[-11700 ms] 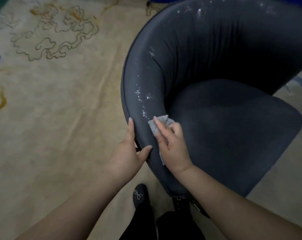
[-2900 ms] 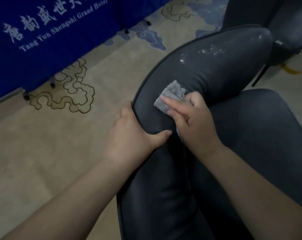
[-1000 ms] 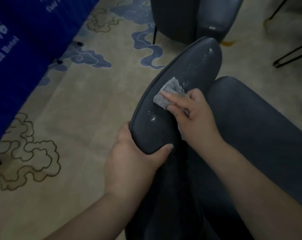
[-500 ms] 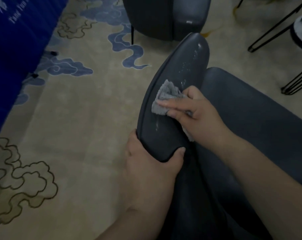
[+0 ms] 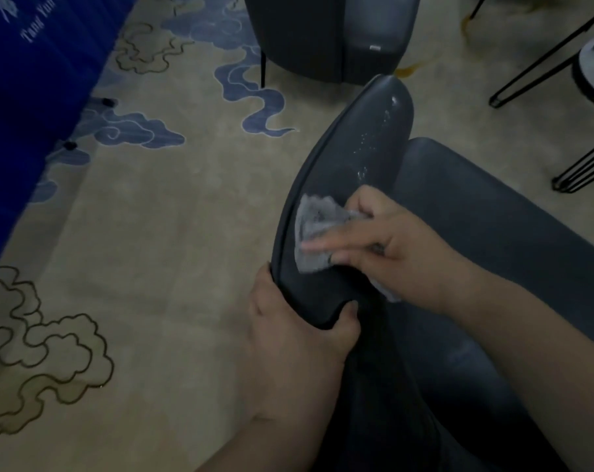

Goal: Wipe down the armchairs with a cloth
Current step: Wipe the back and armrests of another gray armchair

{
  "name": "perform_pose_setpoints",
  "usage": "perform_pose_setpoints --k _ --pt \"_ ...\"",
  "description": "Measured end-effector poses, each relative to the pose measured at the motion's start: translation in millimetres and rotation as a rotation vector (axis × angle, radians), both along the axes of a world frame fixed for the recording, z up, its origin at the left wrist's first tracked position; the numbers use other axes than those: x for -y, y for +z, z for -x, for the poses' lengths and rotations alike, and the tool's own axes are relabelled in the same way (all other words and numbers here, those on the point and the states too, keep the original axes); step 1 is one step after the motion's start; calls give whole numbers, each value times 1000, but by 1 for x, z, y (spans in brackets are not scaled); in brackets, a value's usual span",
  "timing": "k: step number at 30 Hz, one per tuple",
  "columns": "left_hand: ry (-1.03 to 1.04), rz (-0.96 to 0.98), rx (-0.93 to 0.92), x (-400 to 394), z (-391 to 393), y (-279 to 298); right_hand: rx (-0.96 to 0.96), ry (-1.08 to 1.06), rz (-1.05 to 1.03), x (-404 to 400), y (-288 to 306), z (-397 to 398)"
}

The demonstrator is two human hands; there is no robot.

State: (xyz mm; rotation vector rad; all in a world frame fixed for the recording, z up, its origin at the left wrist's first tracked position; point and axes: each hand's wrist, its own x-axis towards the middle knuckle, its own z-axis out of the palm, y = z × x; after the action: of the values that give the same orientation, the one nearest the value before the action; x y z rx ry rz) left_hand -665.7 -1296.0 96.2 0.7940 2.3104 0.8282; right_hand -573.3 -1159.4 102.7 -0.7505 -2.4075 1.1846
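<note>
A dark grey armchair (image 5: pixel 466 212) fills the lower right of the frame, its curved padded back rim running from the lower centre up to the upper centre, with the seat to the right of it. The right hand (image 5: pixel 387 247) lies on that rim at centre frame, fingers stretched out flat and pressing a small grey cloth (image 5: pixel 314 229) against the upholstery; the cloth's lower corner pokes out under the palm. Whitish specks dot the rim above the cloth, toward its upper end. The left hand (image 5: pixel 299 345), lower centre, grips the rim just below the cloth, thumb hooked over the inner side and fingers wrapped round the outer edge. A second dark armchair (image 5: pixel 326 32) stands at the top centre on a beige carpet (image 5: pixel 145 240) patterned with blue and gold clouds. A blue banner (image 5: pixel 40 63) with white lettering hangs in the upper left, and black wire legs (image 5: pixel 541 63) show in the upper right.
</note>
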Motion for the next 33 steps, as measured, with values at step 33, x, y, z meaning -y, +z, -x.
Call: perform_pose_setpoints --k 33 --pt "-385 47 -162 -92 47 -1 -187 -474 -33 -62 -46 -7"
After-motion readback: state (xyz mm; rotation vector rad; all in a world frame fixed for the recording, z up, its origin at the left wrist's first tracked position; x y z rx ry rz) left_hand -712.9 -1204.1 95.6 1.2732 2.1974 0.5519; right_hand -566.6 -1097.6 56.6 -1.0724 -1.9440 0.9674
